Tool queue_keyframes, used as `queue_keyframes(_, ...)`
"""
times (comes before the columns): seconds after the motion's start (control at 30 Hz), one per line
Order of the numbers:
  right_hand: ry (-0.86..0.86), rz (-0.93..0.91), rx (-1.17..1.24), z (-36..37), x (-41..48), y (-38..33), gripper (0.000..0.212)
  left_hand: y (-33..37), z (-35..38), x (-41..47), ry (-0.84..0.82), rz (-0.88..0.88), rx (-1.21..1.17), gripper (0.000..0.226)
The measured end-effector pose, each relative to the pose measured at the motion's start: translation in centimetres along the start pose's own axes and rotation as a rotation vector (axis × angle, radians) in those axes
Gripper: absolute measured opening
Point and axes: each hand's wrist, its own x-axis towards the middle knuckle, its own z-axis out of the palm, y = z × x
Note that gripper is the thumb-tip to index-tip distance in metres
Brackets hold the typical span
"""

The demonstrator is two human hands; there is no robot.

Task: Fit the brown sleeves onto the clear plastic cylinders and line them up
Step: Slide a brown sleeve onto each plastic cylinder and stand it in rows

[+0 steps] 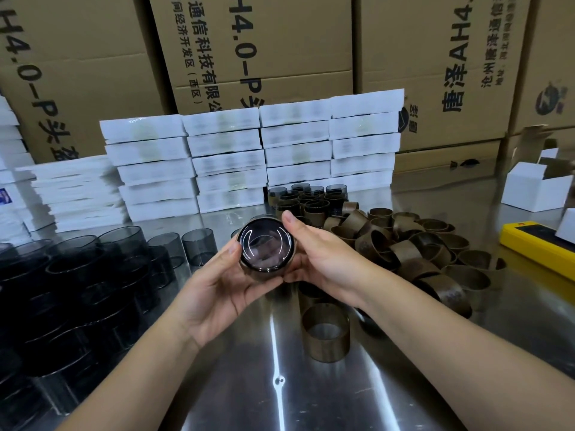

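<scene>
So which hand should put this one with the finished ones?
Probably the right. The right hand grips the cylinder, and the sleeved group stands just beyond its fingertips; the left hand holds from the nearer left side.

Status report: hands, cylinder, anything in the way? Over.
Left hand and right hand both grip one cylinder, end-on to camera. Brown sleeve looks fitted. Nothing blocks the sleeved row behind.

The sleeves (413, 244) are mottled brown, the cylinders (77, 275) smoky dark grey. White boxes (230, 160) sit before tan cartons (264, 51) printed black. A yellow device (535, 244) lies on the silver bench (249, 384).
</scene>
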Motion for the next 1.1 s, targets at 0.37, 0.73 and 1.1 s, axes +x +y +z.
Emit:
queue_keyframes(0.37, 0.178, -0.023, -0.278, 0.6, -0.2, 0.6, 0.062, -0.7, 0.2, 0.4, 0.187, -0.048, 0.134, 0.054)
queue_keyframes(0.73, 0.133, -0.083, -0.384, 1.0, -0.4, 0.9, 0.038, -1.2, 0.0, 0.5, 0.355, -0.083, 0.317, 0.059)
queue_keyframes(1.1, 0.146, -0.104, -0.381, 1.3, -0.5, 0.4, 0.031, -0.9, 0.4, 0.3, 0.357, 0.020, 0.334, 0.044)
